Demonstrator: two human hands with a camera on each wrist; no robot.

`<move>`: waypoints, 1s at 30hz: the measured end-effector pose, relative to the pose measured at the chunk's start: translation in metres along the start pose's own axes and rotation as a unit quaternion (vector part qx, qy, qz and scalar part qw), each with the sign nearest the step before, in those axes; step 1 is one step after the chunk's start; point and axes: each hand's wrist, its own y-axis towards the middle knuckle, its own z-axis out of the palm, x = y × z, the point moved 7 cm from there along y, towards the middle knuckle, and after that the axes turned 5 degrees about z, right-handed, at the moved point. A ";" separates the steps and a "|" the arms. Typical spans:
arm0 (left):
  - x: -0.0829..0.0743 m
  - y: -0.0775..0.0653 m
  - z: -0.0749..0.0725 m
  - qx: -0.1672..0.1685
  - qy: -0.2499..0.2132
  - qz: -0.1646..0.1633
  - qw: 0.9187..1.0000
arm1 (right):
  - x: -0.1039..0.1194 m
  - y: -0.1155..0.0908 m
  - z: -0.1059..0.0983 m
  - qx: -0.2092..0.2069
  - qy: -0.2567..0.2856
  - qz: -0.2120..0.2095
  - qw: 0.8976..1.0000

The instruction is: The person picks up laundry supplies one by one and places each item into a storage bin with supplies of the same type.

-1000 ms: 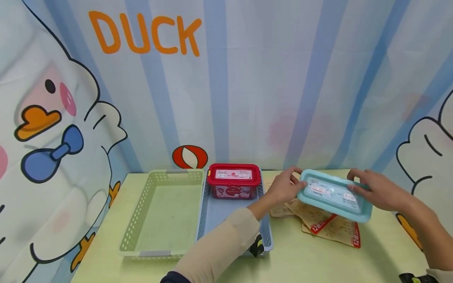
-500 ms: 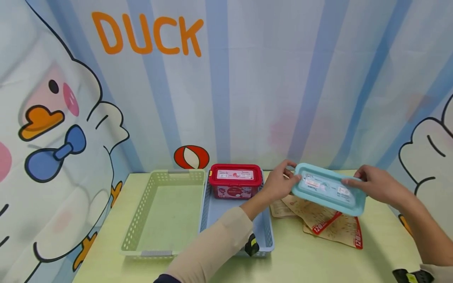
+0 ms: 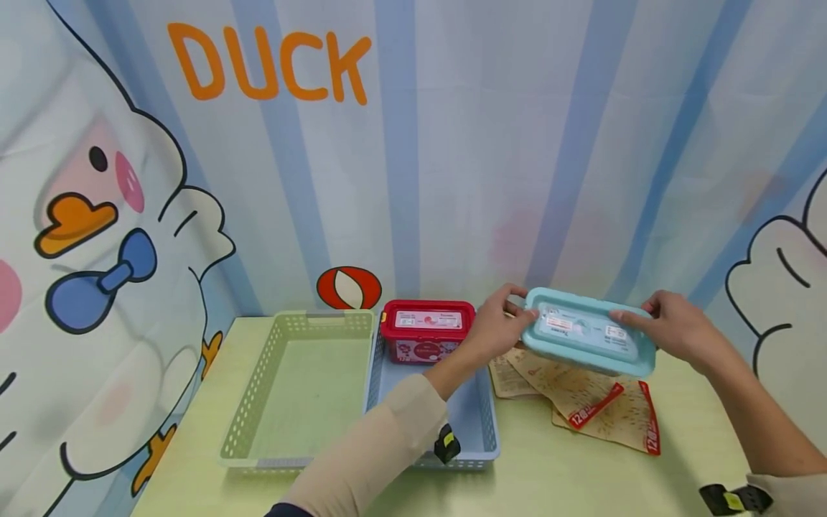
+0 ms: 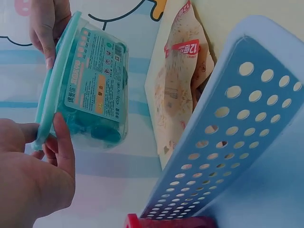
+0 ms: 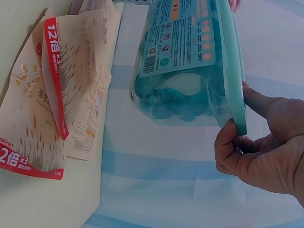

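Note:
A teal-lidded clear plastic box (image 3: pixel 584 332) is held in the air above several beige packets (image 3: pixel 581 395). My left hand (image 3: pixel 500 327) pinches one end of the lid's rim, thumb on top. At the other end, my right hand (image 3: pixel 678 330) grips the rim the same way. Through the clear walls, the left wrist view shows teal contents and a printed label (image 4: pixel 97 73) on the box's side. The right wrist view has the box (image 5: pixel 190 61) apart from the packets (image 5: pixel 71 90), which lie overlapping on the table.
A blue basket (image 3: pixel 487 431) stands beneath my left forearm, with a red-lidded box (image 3: pixel 426 330) at its far end. To its left is a green basket (image 3: pixel 245 402). A striped curtain (image 3: pixel 465 179) hangs behind the table (image 3: pixel 194 459).
Both hands have carried the teal-lidded box leftward and slightly up, toward the blue basket. The packets and baskets stay where they were.

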 end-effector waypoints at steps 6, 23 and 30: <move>-0.012 -0.001 -0.009 0.007 -0.008 0.013 1.000 | 0.014 0.001 -0.009 -0.037 -0.009 -0.013 0.999; -0.032 -0.013 -0.065 0.012 0.049 0.022 0.998 | 0.069 0.008 -0.002 -0.067 0.008 -0.058 0.996; -0.037 -0.025 -0.086 -0.005 0.071 0.013 0.997 | 0.091 0.009 0.005 -0.057 0.012 -0.073 0.996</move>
